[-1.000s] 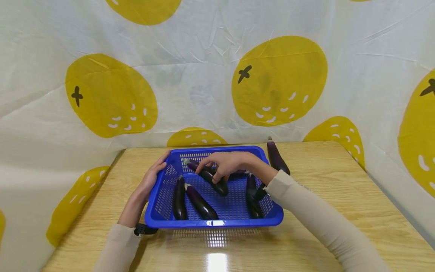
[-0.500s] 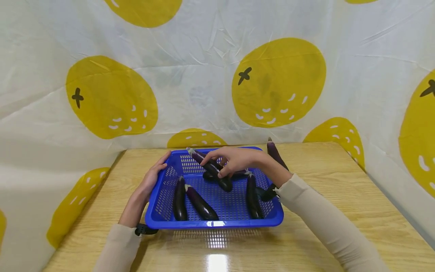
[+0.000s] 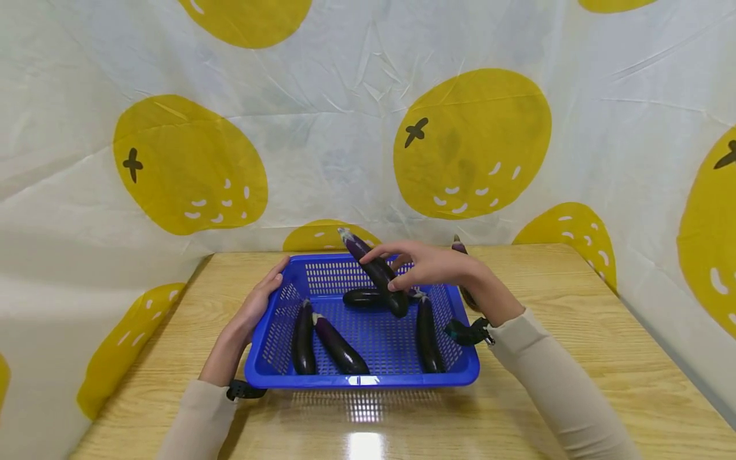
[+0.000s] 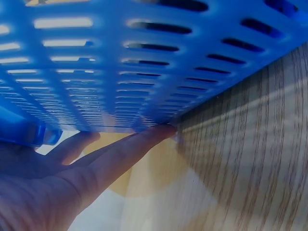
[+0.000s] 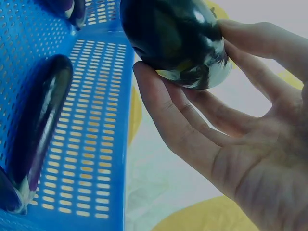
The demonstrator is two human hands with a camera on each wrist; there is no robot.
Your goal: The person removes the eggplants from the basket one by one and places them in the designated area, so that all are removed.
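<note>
Tabletop (image 3: 575, 383): wood grain running underneath the grip and everything around it.
Blue basket (image 3: 293, 381): directly below the right grip, four eggplants inside.
Right grip (image 3: 434, 265): parted just an eggplant's width, thumb and fingertips pinching, and it's a light-looking hold!
Left grip (image 3: 255, 303): well apart from the right one, fingers fairly straight along the basket's side.
Held eggplant (image 3: 375, 269): up in the right grip, tilted, stem end high and leftward; looks like mid-lift, clear of the basket floor.
Crosswise eggplant (image 3: 361, 298): behind and below the held one.
Outside eggplant (image 3: 469, 299): just beyond the basket, part hidden by the right wrist.
Fingertips (image 5: 144, 72): next move probably calls for a firm pinch, blunt end clear of the rim.
</note>
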